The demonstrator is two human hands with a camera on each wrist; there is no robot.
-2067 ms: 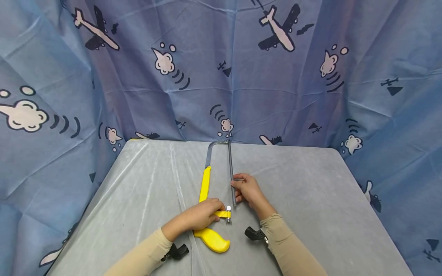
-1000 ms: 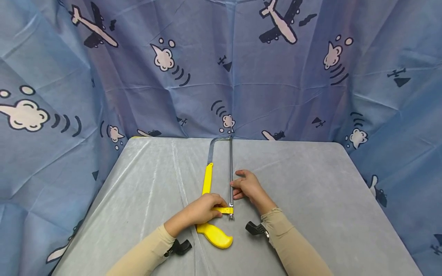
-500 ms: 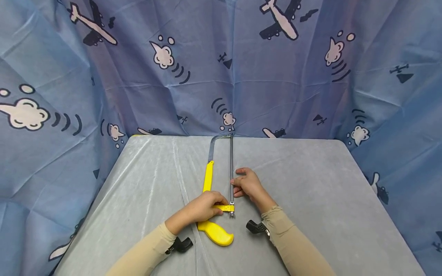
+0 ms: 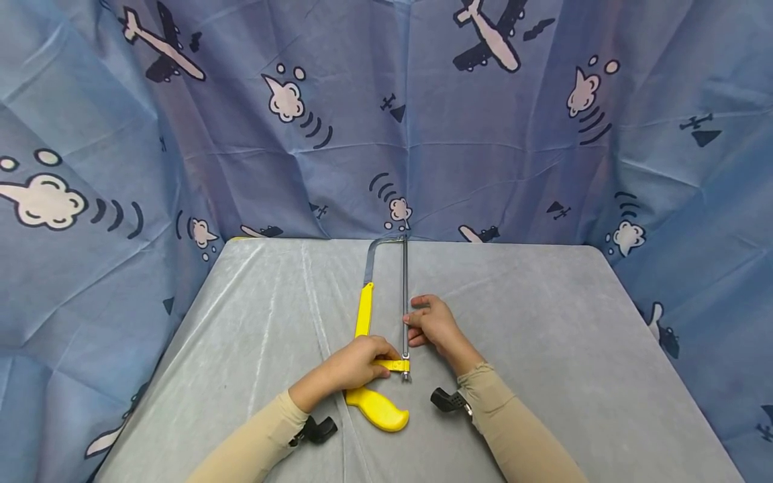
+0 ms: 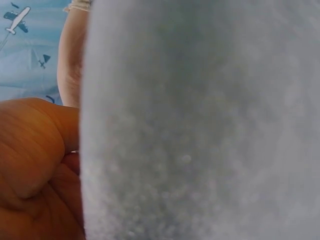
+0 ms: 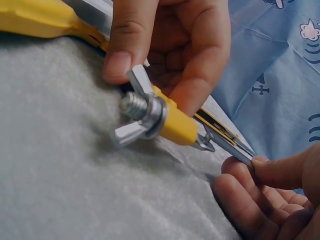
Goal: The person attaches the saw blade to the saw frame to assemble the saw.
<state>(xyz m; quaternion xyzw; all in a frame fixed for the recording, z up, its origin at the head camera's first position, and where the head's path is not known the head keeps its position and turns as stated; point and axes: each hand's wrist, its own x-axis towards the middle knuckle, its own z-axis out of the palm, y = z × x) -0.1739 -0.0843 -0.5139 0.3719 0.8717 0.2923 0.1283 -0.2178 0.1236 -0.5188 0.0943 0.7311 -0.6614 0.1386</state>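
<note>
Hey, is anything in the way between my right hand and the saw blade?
No, nothing visible: your right hand pinches the blade directly. Your left hand holds the yellow frame, to the left of the blade.

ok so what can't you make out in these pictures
Head: part of the yellow hacksaw frame, covered by the left hand.
Head: any teeth on the hacksaw blade, too small to tell.
Left wrist: fingertips, behind the blurred grey surface.
Right wrist: yellow handle, cut off by the left edge.
</note>
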